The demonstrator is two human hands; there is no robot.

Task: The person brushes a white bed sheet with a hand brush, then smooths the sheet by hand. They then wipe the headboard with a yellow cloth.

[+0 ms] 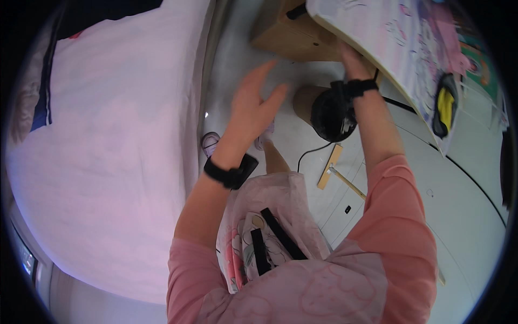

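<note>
My left hand (255, 99) is raised over the floor between the bed and the desk. Its thumb and fingers are spread with nothing between them, and the fingertips are blurred. My right hand (352, 60) reaches to the underside of the desk's edge (364, 54), beside a light wooden cabinet (301, 38). The desk hides its fingers, so what they touch cannot be told. Below that wrist stands a brown waste bin (302, 101) lined with a black plastic bag (330, 115). Black bands circle both wrists.
A bed with a pale pink sheet (113, 141) fills the left side. On the floor lie a wooden T-shaped tool (330, 167), a black cord (309, 153) and a small black object (348, 209). A black-and-yellow item (445, 106) rests on the patterned desk cover (388, 32).
</note>
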